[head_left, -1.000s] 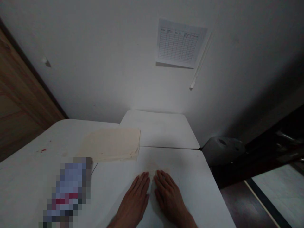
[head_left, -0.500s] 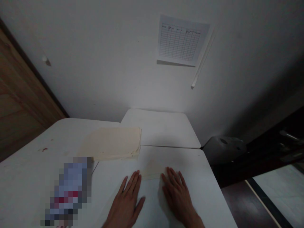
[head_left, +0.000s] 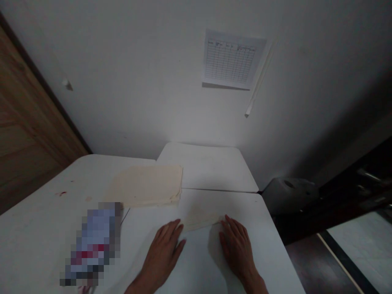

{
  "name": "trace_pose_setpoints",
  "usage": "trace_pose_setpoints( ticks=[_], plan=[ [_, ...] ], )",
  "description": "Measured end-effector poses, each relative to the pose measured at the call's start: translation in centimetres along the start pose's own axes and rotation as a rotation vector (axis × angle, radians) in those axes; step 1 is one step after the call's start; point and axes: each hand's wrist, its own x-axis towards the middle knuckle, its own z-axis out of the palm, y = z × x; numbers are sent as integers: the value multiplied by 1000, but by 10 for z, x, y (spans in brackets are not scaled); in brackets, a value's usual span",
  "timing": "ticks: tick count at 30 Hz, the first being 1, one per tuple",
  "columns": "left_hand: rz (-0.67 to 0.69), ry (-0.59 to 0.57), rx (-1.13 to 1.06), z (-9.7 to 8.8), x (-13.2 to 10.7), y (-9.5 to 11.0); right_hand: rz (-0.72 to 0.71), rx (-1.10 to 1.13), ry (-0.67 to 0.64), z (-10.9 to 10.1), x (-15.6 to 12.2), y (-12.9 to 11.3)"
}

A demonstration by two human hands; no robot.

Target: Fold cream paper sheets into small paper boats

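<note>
Lying on the white table (head_left: 202, 265) in the head view, a thin cream sheet (head_left: 199, 221) sat right between the two hands. Left hand (head_left: 163, 249) had its fingertips on the left end, fingers close together and thumb spread well away. Right hand (head_left: 239, 245) was at the other end, fingertips at the corner, but honestly couldn't tell if it was pinching or just touching. Stack of cream sheets (head_left: 150, 185) lay just beyond, off to the left, and a printed chart (head_left: 234, 61) hung on the wall (head_left: 137, 81).
</note>
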Motion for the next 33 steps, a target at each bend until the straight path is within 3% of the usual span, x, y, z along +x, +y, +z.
trace_pose_setpoints(
  ticks=[6, 12, 19, 33],
  plan=[
    [-102, 64, -174, 2, 25, -8, -5, 200, -77, -2, 41, -3],
    [-133, 93, -268, 8, 32, -8, -2, 317, -202, -8, 72, -10],
    [-123, 55, -249, 3, 37, -6, 38, 399, -173, -8, 72, -11],
    [-7, 142, -180, 2, 37, -8, 36, 385, -90, -12, 67, -10]
  ],
)
